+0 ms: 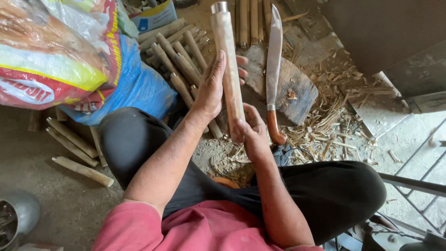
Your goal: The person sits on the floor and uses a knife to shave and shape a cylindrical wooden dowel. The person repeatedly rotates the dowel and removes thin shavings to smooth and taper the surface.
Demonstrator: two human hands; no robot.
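Wooden handle blank [229, 69], pale and round, held upright above the chopping block [297, 90], long axis running away from the body, metal-capped end [219, 7] pointing far. Gripped mid-length by the left hand [211, 86], clasped at the near end by the right hand [253, 132]. Machete [273, 65] lying on the block, just right of the blank, blade pointing away.

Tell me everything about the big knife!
The knife has a long grey metal blade, broad in the middle and narrowing to a point at the top of the picture. Its handle is smooth reddish-brown wood with a curved end. It stands almost upright over a worn wooden block ringed by wood shavings. The right hand is beside the handle and seems to touch it while gripping the bottom of a pale wooden stick. The left hand is on the stick, not the knife.
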